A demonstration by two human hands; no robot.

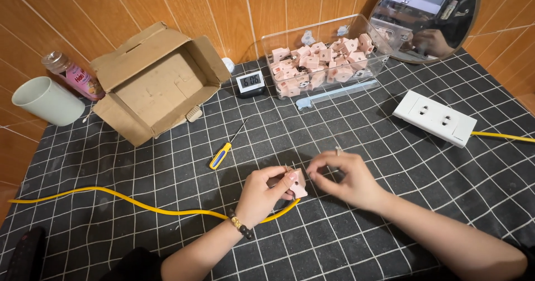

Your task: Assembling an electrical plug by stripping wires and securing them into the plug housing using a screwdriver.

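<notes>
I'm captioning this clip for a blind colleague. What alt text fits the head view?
The left hand holds a small pink plastic plug on a yellow cable's end; the right hand pinches beside it. Around them on the black grid mat: a yellow-handled screwdriver, open cardboard box, white power strip.

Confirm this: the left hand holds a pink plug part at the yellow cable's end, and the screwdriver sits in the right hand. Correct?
Not quite. The head view shows the screwdriver lying on the mat, while the right hand holds no tool. The left hand does hold the plug part by the cable.
</notes>
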